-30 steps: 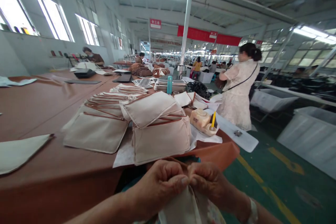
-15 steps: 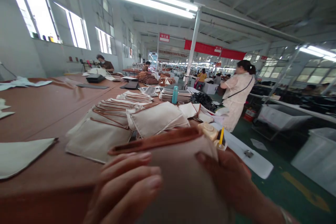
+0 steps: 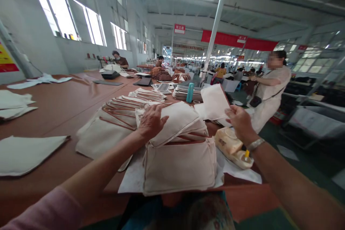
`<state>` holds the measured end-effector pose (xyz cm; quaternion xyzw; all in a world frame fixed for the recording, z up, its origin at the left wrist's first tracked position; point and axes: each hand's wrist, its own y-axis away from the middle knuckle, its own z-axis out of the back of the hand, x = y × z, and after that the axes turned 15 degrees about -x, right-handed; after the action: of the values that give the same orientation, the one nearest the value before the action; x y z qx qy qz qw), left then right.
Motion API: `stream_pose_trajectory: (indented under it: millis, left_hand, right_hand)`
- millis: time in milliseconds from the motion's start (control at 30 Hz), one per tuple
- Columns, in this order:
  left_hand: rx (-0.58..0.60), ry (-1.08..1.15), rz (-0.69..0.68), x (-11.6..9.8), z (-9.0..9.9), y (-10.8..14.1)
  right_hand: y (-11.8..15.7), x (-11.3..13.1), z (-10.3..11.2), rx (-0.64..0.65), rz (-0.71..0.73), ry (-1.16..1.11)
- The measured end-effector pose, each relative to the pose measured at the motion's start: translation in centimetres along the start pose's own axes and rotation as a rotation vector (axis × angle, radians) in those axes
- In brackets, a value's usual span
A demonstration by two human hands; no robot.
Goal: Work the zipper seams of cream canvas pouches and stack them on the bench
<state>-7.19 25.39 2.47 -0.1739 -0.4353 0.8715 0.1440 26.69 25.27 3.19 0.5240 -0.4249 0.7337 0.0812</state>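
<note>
Pinching the cream panel (image 3: 215, 102) at its right edge, my right hand (image 3: 239, 119) has it tilted up, just leftward; its long axis I can't tell. My left hand (image 3: 152, 122), farther off, rests open on the pouch stack (image 3: 180, 169). The beige container (image 3: 228, 142) sits nearer me, the teal bottle (image 3: 190, 92) beyond the stack.

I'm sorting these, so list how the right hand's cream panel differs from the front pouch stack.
The cream panel is held up in the right hand; the front pouch stack rests on a white sheet. The panel looks single; the stack is several layers. Both are cream with brown edging.
</note>
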Motion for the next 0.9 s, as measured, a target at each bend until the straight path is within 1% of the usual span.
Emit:
stream_pose_trajectory:
  millis: [67,133,200,267,333,400,500,633,767,833,900]
  left_hand:
    - [0.081,0.035,-0.028,-1.6,-1.8,0.2]
    - [0.212,0.1,-0.093,-4.2,-3.3,1.4]
    - [0.346,0.168,-0.165,-6.8,-5.0,3.2]
    - [0.427,0.198,-0.181,-9.0,-6.7,5.0]
    - [0.465,0.207,-0.156,-10.5,-8.1,6.3]
    - [0.482,0.221,-0.112,-11.3,-8.9,7.0]
    - [0.506,0.277,-0.024,-11.5,-8.6,7.1]
    - [0.585,0.409,0.065,-11.0,-7.1,7.0]
    - [0.7,0.571,0.085,-10.8,-5.9,7.3]
    - [0.732,0.645,0.095,-10.8,-5.4,7.4]
    - [0.751,0.704,0.113,-10.6,-4.8,7.3]
  right_hand:
    - [3.7,-2.3,0.3,0.136,0.004,0.074]
    - [7.3,-4.2,0.7,0.244,0.007,0.133]
    - [10.3,-6.1,1.0,0.267,-0.01,0.188]
    - [12.3,-7.7,1.1,0.27,-0.043,0.225]
    - [13.5,-8.7,1.0,0.261,-0.082,0.238]
    - [14.1,-8.9,1.0,0.251,-0.117,0.226]
    - [15.0,-7.7,1.4,0.251,-0.149,0.165]
    - [16.6,-5.3,3.0,0.288,-0.186,0.033]
    - [17.4,-4.3,4.2,0.409,-0.298,-0.117]
    - [17.3,-4.2,4.1,0.466,-0.379,-0.182]
    - [17.1,-4.2,3.6,0.508,-0.45,-0.24]
